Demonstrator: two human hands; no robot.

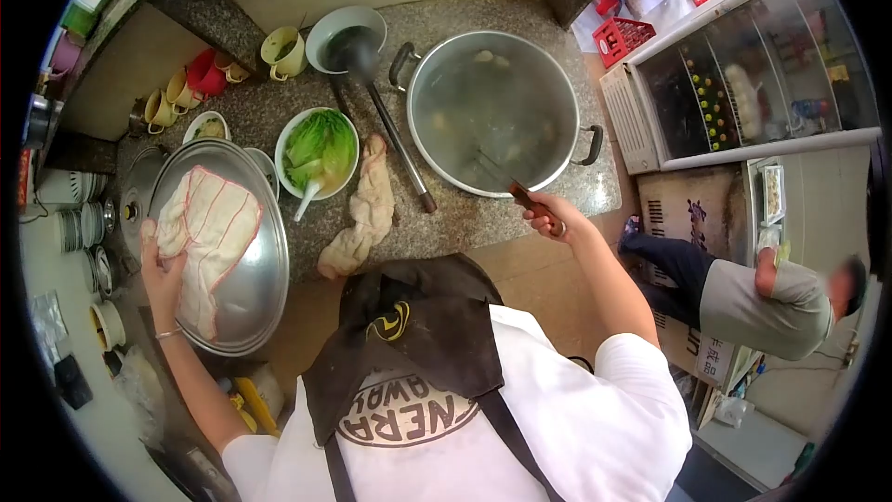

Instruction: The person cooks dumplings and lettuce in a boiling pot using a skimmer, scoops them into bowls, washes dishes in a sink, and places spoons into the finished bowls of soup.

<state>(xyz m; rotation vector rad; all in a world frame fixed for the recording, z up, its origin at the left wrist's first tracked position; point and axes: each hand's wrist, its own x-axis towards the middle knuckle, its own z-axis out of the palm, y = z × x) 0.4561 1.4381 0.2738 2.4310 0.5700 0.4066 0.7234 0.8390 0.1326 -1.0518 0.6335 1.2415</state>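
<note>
On the left, my left hand (pixel 163 281) is closed on a white cloth (pixel 216 223) with red stripes. The cloth lies over a large round metal lid (pixel 265 279), near its outer edge; whether my fingers also grip the lid, I cannot tell. My right hand (pixel 552 216) is wrapped around the brown wooden handle of a utensil (pixel 526 195). Its thin metal prongs reach over the near rim into a big metal pot (pixel 569 84). Steaming, cloudy liquid (pixel 492 112) fills the pot, with a few pale pieces showing; the utensil's tip is hard to make out.
Left of the pot lie a long-handled ladle (pixel 401 144), a twisted cloth (pixel 364 214) and a bowl of lettuce (pixel 319 151) with a white spoon. Behind are a grey bowl (pixel 321 37) and several mugs (pixel 206 72). At right, a person (pixel 767 302) stands near a glass-door fridge (pixel 762 65).
</note>
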